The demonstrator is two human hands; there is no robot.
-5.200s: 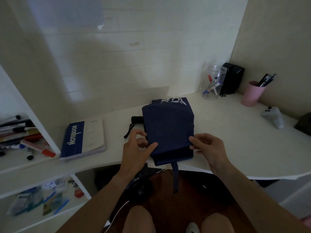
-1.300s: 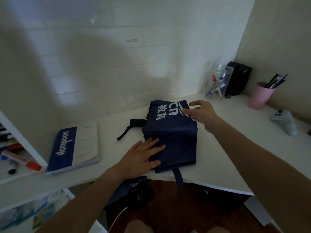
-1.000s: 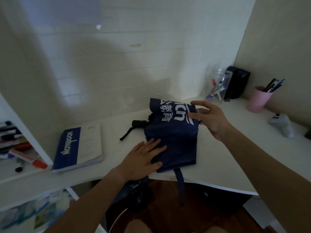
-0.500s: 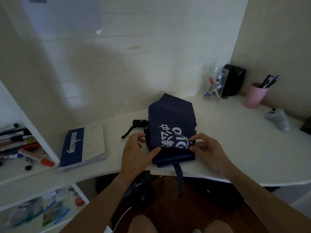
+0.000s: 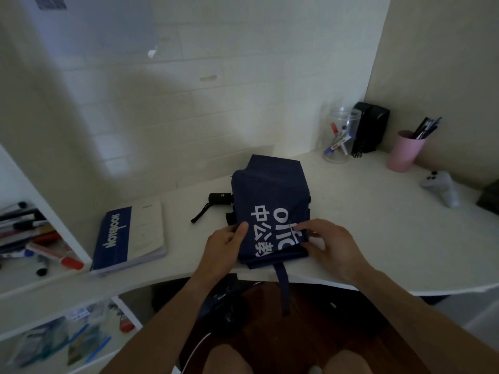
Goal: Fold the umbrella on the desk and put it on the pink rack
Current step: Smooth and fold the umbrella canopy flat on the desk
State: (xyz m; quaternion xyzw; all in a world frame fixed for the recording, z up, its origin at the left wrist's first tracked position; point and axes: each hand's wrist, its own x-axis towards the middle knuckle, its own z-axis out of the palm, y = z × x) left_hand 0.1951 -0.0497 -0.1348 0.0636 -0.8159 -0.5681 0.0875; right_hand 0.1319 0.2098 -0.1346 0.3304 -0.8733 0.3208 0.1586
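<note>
The navy umbrella [image 5: 271, 201] lies folded flat on the white desk [image 5: 378, 233], white lettering facing up near its front. Its black handle [image 5: 220, 198] with a wrist cord sticks out to the left. A strap hangs off the desk's front edge. My left hand [image 5: 224, 244] grips the near left edge of the canopy fabric, thumb on top. My right hand [image 5: 329, 245] pinches the near right corner of the folded flap. No pink rack is in view.
A blue notebook [image 5: 129, 236] lies left of the umbrella. A clear jar of pens [image 5: 340, 139], a black box [image 5: 371, 129], a pink pen cup [image 5: 403, 151] and a grey controller [image 5: 442, 187] stand at the back right. Shelves of markers [image 5: 29, 233] flank the left.
My right hand took the far end of the canopy and folded it toward me over the near part, turning the lettering up. Both hands now hold the near edge.
</note>
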